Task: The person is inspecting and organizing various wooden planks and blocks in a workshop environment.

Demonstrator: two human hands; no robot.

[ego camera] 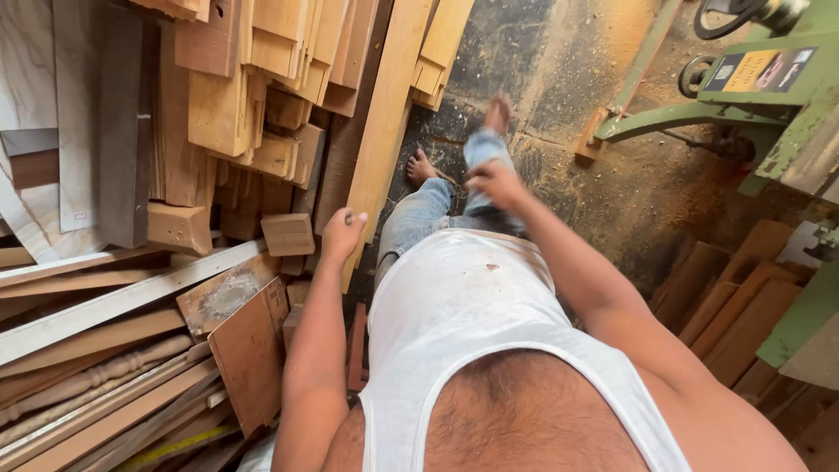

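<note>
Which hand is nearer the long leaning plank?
Left. The left hand is closed right beside the long plank, maybe touching its edge; the right hand is off to its right, over the knee.

right hand [495, 181] motion-blurred

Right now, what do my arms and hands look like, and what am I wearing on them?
Both arms are bare from shoulder to fingers: no sleeves, gloves, watch or rings show. The left hand and right hand are uncovered. The only upper clothing is a white sleeveless vest, lightly stained, with its straps at the shoulders.
</note>
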